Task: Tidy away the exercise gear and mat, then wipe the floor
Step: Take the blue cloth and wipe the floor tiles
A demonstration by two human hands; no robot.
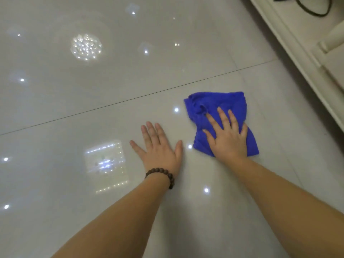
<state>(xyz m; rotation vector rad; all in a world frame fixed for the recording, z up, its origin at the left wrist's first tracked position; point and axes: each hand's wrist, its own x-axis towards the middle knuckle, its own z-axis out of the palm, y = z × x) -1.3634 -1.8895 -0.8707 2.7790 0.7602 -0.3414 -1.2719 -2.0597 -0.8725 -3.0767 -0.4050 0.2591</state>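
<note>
Head-camera view: a person's right hand [228,135] lies flat, fingers spread, on a crumpled blue microfibre cloth [219,108] pressed against the glossy pale tiled floor [74,101]. Just beside the cloth, the left hand [160,146] rests palm-down on bare tile, fingers straight and thumb splayed, holding nothing; a dark wooden bead bracelet [162,175] circles its wrist. A dark grout line [111,106] runs across the floor just beyond both hands. Ceiling lights reflect as bright spots on the tiles. Cream-coloured furniture [290,45] edges the upper right corner, with a black cable [314,13] lying on it.
</note>
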